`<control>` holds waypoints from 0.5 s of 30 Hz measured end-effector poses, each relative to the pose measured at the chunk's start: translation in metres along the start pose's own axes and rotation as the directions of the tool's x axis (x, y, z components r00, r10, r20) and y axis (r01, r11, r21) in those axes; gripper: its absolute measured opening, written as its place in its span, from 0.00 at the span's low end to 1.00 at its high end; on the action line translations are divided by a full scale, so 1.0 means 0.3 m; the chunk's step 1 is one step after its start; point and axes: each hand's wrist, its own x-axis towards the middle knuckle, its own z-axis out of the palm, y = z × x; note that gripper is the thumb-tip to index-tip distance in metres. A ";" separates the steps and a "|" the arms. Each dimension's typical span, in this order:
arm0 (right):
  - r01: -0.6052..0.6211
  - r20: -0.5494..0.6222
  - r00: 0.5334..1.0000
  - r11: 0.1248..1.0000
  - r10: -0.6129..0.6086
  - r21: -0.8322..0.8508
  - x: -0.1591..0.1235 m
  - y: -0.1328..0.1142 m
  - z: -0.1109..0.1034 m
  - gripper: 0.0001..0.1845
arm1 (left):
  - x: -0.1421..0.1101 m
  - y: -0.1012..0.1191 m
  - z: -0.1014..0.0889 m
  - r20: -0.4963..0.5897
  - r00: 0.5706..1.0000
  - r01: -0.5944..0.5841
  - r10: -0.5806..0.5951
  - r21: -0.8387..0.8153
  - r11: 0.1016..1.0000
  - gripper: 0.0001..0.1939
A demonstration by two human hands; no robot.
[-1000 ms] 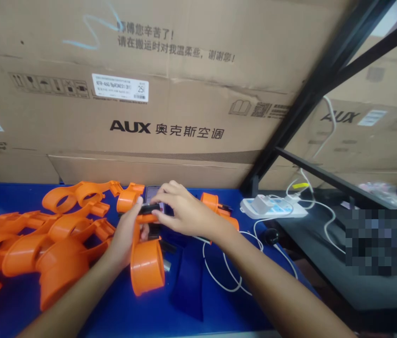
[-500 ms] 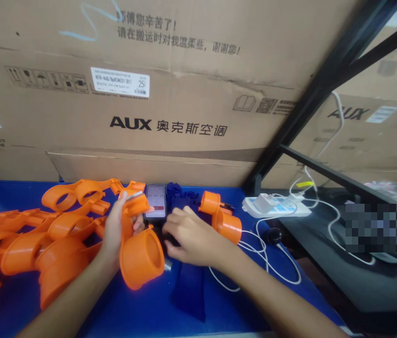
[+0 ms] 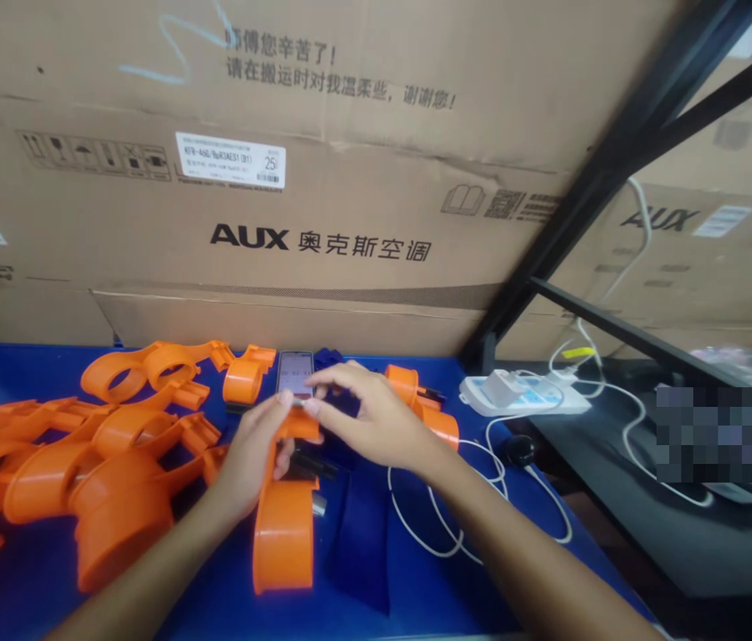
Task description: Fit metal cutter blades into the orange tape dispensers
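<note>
My left hand (image 3: 252, 454) grips an orange plastic housing (image 3: 284, 525) by its narrow upper end, the wide round end hanging down toward me above the blue table (image 3: 215, 596). My right hand (image 3: 368, 418) meets it from the right, thumb and forefinger pinched on a small part I cannot make out, at the top of the housing. A phone (image 3: 294, 372) with a lit screen lies just behind the hands. Small black pieces (image 3: 312, 465) lie under my right hand.
Several more orange housings (image 3: 82, 463) are heaped at the left, and another one (image 3: 429, 411) lies right of my hands. A white power strip (image 3: 515, 393) with cables sits at the right. Cardboard boxes (image 3: 322, 223) form a wall behind. A black metal frame (image 3: 616, 169) rises on the right.
My right hand came up from the table to the top of the housing, fingers pinched. My left hand turned the housing so its round end points down.
</note>
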 end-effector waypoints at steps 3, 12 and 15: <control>0.029 0.063 0.998 1.000 -0.029 0.000 0.002 -0.006 0.016 0.09 | -0.004 -0.006 0.007 0.014 1.000 0.014 -0.014 0.020 1.000 0.27; -0.132 -0.244 0.963 0.989 0.113 -0.061 -0.032 -0.011 -0.048 0.09 | 0.006 0.085 -0.048 -0.023 0.999 0.035 -0.039 -0.160 0.987 0.25; -0.128 -0.220 0.970 0.985 0.101 -0.112 -0.067 -0.010 -0.068 0.10 | 0.017 0.111 -0.098 0.059 0.995 0.091 -0.076 -0.336 0.938 0.26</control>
